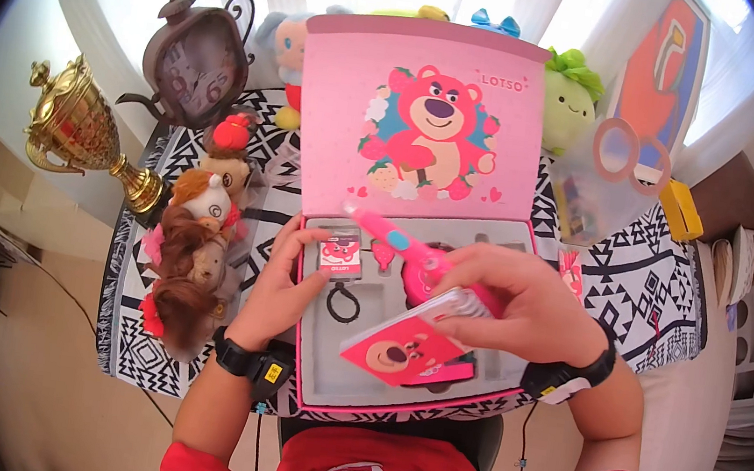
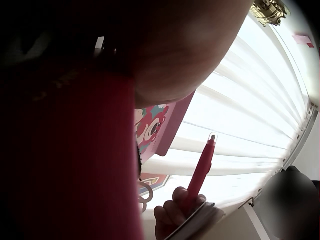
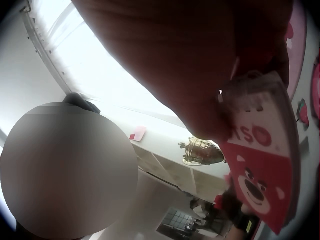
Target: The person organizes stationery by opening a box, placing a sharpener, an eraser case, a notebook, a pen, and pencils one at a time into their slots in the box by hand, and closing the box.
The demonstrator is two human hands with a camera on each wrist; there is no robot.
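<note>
Head view | right hand (image 1: pixel 519 302), frame centre, grips pink pen (image 1: pixel 396 236) plus red spiral bear notebook (image 1: pixel 406 347), lifted clear of grey-lined gift box (image 1: pixel 396 388) | left hand (image 1: pixel 283 276), fingers relaxed, rests on box edge, steadying it beside small bear card (image 1: pixel 341 255).

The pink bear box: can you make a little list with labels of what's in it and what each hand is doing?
box: pink gift box, lid up, bear picture on the lid
left hand: fingers touch a small bear card in the tray
right hand: holds a pink pen and a bear notebook
in tray too: black ring
left of box: plush dolls
</note>
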